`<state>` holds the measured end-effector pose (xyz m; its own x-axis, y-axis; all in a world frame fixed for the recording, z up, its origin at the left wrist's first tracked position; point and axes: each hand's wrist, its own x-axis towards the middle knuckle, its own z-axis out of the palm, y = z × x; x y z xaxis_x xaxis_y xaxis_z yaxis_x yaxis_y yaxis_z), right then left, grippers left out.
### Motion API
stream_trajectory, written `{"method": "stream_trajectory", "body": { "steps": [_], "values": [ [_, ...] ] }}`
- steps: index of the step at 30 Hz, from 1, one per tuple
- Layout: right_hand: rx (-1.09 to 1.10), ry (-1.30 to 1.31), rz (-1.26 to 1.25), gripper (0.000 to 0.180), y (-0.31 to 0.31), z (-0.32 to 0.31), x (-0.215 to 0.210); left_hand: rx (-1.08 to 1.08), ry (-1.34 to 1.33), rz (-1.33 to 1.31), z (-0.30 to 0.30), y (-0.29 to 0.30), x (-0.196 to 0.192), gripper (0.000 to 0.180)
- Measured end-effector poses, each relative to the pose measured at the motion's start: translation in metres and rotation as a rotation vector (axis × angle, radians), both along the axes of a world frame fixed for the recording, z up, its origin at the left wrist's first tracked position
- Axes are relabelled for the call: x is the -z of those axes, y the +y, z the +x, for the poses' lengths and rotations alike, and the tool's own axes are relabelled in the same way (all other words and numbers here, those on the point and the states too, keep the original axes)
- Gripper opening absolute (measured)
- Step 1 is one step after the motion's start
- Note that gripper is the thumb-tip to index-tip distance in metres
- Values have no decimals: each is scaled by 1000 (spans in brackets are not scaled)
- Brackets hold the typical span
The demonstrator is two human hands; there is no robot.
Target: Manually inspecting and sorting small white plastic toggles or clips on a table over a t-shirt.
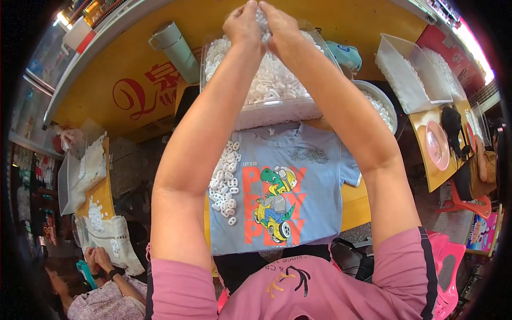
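Head view shows the left hand (242, 24) and right hand (282, 24) cupped close together around white pieces (262, 20) above the far end of the bin (282, 112) — presumably so strays fall back in — while a loose pile (223, 180) sits on the shirt (321, 197), whose cloth probably curbs sliding.

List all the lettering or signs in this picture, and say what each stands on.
Wording is not copied here.
Large red characters: yellow panel.
Orange capitals and small white lettering: blue T-shirt.
Small dark lettering: wearer's pink shirt.
Too small to read: purple box, aqua packet.
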<state>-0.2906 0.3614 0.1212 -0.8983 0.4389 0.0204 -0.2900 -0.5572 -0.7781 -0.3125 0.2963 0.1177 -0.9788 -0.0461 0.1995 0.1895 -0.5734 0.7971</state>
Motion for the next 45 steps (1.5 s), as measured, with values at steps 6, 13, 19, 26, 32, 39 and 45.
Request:
{"method": "stream_trajectory", "body": {
  "steps": [6, 13, 19, 26, 32, 39, 45],
  "values": [
    [-66, 217, -107, 25, 9, 8, -20, 103, 146, -85, 29, 3, -48, 23],
    [-151, 116, -309, 19, -31, 94, -87, 151, 155, -25, 143, -30, -91, 18],
    [-67, 155, -132, 23, -85, 203, -32, 175, 68, -155, 197, -82, -37, 24],
    [126, -45, -47, 22, -121, 273, 76, 66, -53, -75, 280, -105, 62, 20],
    [138, -43, -30, 18, -123, 280, 130, 65, -161, 94, 291, -109, 113, 19],
    [120, 1, -40, 18, -118, 280, 150, 58, -194, 126, 282, -116, 131, 35],
    [80, 21, 48, 19, -109, 286, 153, 40, -174, 12, 276, -129, 141, 48]
  ]
}}
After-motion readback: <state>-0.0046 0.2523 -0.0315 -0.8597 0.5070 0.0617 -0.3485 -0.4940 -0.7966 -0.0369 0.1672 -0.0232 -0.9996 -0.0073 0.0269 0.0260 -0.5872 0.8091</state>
